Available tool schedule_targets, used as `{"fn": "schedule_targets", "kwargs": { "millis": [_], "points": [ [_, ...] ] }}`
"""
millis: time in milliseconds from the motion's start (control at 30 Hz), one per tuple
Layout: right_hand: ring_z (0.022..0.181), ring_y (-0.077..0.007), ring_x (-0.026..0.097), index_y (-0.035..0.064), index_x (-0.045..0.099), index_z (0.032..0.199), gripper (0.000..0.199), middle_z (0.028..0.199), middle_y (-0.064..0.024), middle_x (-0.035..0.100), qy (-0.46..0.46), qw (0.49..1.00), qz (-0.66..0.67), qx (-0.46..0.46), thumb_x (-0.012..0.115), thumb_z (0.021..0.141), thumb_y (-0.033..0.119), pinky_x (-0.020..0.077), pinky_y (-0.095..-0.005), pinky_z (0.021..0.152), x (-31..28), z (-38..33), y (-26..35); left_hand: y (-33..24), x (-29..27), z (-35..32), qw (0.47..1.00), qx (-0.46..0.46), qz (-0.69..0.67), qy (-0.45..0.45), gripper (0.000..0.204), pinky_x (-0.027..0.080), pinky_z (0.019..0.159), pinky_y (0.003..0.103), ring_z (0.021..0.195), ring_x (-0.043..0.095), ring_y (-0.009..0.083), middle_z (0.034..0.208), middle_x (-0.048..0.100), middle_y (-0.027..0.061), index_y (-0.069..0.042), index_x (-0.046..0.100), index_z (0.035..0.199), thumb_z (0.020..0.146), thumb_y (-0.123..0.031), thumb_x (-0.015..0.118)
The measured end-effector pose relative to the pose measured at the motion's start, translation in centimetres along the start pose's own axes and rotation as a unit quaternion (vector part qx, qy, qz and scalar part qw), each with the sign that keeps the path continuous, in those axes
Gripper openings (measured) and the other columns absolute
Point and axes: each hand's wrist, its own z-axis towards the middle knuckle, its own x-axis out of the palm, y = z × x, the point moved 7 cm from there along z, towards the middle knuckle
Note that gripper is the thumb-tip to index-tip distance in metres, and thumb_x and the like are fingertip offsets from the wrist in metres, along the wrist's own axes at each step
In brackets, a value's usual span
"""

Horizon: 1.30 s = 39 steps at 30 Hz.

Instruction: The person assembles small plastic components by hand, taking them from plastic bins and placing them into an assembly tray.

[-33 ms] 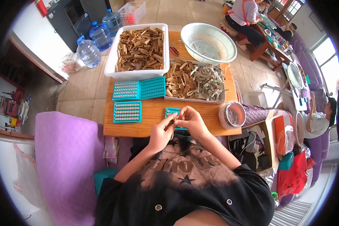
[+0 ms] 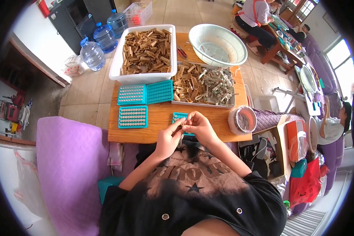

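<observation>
Close together at the table's near edge, my left hand (image 2: 169, 137) and my right hand (image 2: 200, 128) meet at the fingertips. Both pinch a small dark brown piece (image 2: 181, 126), mostly covered by the fingers, so its kind cannot be made out. Just behind them lies a teal tray (image 2: 178, 115) with pale round bits, partly hidden by my hands. To the left, another teal tray (image 2: 133, 117) holds rows of small round whitish pieces. Beyond it sit a similar filled tray (image 2: 131, 94) and a teal tray with no pale pieces visible (image 2: 160, 91).
A white tub (image 2: 142, 78) of curved brown pieces stands at the back left. A shallow box (image 2: 202, 104) holds more of them and a tangled greyish heap (image 2: 220, 83). A pale green basin (image 2: 218, 44) and a clear round container (image 2: 242, 120) stand right. Other people sit far right.
</observation>
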Motion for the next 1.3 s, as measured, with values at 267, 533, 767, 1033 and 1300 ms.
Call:
{"fn": "schedule_targets", "kwargs": {
  "millis": [267, 533, 767, 1033, 1300],
  "points": [
    [0.089, -0.0129, 0.056, 0.0045, 0.051, 0.104, 0.024, 0.096, -0.0028, 0.056, 0.046, 0.993, 0.103, 0.043, 0.062, 0.083, 0.003, 0.0474, -0.0284, 0.079, 0.6, -0.5, -1.7, -0.3, 0.2, -0.3, 0.997, -0.010, -0.078, -0.001, 0.030, 0.048, 0.081, 0.024, 0.095, 0.060, 0.0124, 0.104, 0.065, 0.0100, -0.003, 0.057, 0.117, 0.087, -0.002, 0.056],
    [0.097, -0.0153, 0.055, 0.0051, 0.052, 0.109, 0.026, 0.104, -0.0026, 0.056, 0.129, 0.978, 0.147, 0.076, 0.061, 0.087, 0.016, 0.0451, -0.0334, 0.087, 1.9, -0.7, -1.5, 1.8, 0.0, -0.4, 0.939, -0.085, -0.325, 0.069, 0.032, 0.047, 0.089, 0.026, 0.104, 0.057, 0.0145, 0.116, 0.059, 0.0079, -0.004, 0.056, 0.120, 0.088, -0.001, 0.054],
    [0.097, -0.0125, 0.053, 0.0045, 0.052, 0.109, 0.026, 0.104, -0.0019, 0.056, 0.142, 0.985, 0.050, 0.081, 0.061, 0.087, 0.017, 0.0425, -0.0289, 0.087, 2.0, 0.8, -1.7, 3.3, -0.8, -0.3, 0.895, -0.162, -0.416, 0.020, 0.029, 0.049, 0.088, 0.030, 0.098, 0.060, 0.0154, 0.110, 0.062, 0.0067, -0.006, 0.060, 0.114, 0.086, 0.000, 0.057],
    [0.087, -0.0119, 0.057, -0.0007, 0.056, 0.105, 0.022, 0.096, -0.0035, 0.059, 0.105, 0.985, -0.079, 0.113, 0.056, 0.091, 0.016, 0.0474, -0.0264, 0.077, 0.8, 2.8, -2.2, 5.9, -1.9, 0.0, 0.874, -0.165, -0.457, -0.007, 0.025, 0.049, 0.088, 0.036, 0.098, 0.060, 0.0198, 0.108, 0.062, 0.0059, -0.010, 0.062, 0.109, 0.084, -0.004, 0.060],
    [0.098, -0.0281, 0.052, 0.0091, 0.064, 0.095, 0.022, 0.098, -0.0048, 0.058, -0.051, 0.684, -0.691, -0.229, 0.056, 0.076, 0.003, 0.0424, -0.0379, 0.085, -5.5, 9.4, 4.8, 5.7, -2.3, 0.4, 0.857, -0.149, -0.493, 0.001, 0.024, 0.048, 0.088, 0.036, 0.097, 0.059, 0.0211, 0.106, 0.061, 0.0055, -0.010, 0.062, 0.106, 0.083, -0.004, 0.062]
  ]
}}
